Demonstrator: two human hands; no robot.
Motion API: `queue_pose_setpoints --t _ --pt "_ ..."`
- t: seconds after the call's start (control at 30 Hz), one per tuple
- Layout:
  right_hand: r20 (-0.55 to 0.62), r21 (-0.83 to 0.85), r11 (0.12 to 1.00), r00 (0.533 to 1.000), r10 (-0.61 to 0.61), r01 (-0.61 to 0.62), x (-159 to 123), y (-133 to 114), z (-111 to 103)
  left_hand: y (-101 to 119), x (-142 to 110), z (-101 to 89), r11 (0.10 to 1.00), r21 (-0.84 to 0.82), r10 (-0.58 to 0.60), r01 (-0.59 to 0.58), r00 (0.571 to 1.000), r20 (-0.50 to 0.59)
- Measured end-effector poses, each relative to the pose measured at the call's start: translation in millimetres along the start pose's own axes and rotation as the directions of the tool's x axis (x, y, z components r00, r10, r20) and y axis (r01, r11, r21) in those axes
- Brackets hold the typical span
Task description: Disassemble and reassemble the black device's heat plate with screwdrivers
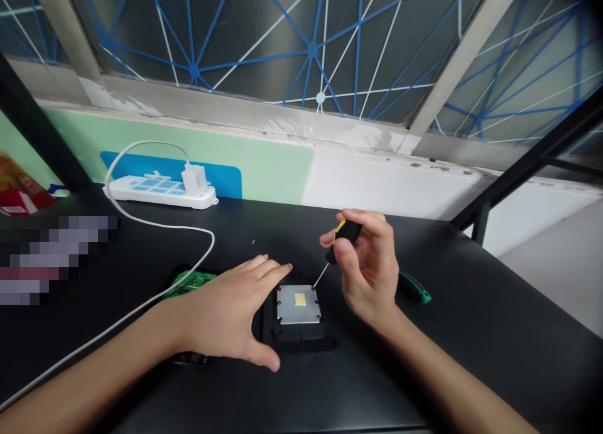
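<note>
In my right hand [370,264] is a screwdriver [347,234] with a black and yellow handle, tilted so that its thin shaft meets the upper right corner of a silver metal plate [287,311]. The plate has dark screws around its edge and a pale yellow square pad [300,299] in its middle. It sits on a black device housing [301,331]. My left hand [230,305] lies at the left side of the housing, fingers stretched and thumb apart. Partly hidden beneath that hand is a green circuit board [195,279].
A white power strip [162,191] with a plugged-in charger [194,179] stands by the wall. Its white cable [207,249] loops over the circuit board and past my left arm. Right of my right hand lies a green-and-black handled object [415,288]. A red package [23,189] is at far left.
</note>
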State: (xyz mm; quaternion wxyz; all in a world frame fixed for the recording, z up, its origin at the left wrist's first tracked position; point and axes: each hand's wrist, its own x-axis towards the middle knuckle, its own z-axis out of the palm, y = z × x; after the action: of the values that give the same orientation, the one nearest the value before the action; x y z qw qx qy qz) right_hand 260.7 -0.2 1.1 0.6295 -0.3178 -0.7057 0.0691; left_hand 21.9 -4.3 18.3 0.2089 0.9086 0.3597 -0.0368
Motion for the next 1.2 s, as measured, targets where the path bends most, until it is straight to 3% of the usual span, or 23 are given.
queue_pose_setpoints --t 0.13,0.23,0.47,0.7,0.97,1.03,1.2 --pt "-0.04 -0.154 0.986 0.997 -0.067 0.06 3.0 2.4 -0.3 0.2 0.5 -1.0 1.0 0.015 -0.002 0.002 1.0 0.014" --pt "-0.03 -0.175 0.983 0.997 -0.068 0.062 3.9 1.9 -0.8 -0.7 1.2 0.5 1.0 0.014 0.001 -0.001 1.0 0.016" --pt "0.015 -0.035 0.999 0.999 0.037 -0.037 -1.0 -2.3 -1.5 1.1 1.5 -0.6 1.0 0.02 0.023 -0.023 1.0 0.002" --pt "0.029 0.042 0.999 0.999 0.028 -0.029 -2.1 -2.5 -0.8 0.9 1.1 -0.8 0.998 0.034 0.05 -0.049 0.998 -0.024" --pt "-0.055 -0.282 0.958 0.995 -0.081 0.062 4.0 2.0 -4.9 1.0 -0.4 -0.8 0.999 0.03 0.026 -0.026 1.0 -0.008" --pt "-0.062 -0.261 0.964 0.996 -0.063 0.045 3.3 2.1 -5.0 1.1 0.1 -0.7 0.999 0.022 0.03 -0.03 0.999 -0.014" --pt "-0.001 -0.027 0.999 0.999 0.047 -0.047 -0.6 0.0 -4.1 1.0 0.6 -1.2 0.999 0.006 0.044 -0.044 0.999 -0.032"
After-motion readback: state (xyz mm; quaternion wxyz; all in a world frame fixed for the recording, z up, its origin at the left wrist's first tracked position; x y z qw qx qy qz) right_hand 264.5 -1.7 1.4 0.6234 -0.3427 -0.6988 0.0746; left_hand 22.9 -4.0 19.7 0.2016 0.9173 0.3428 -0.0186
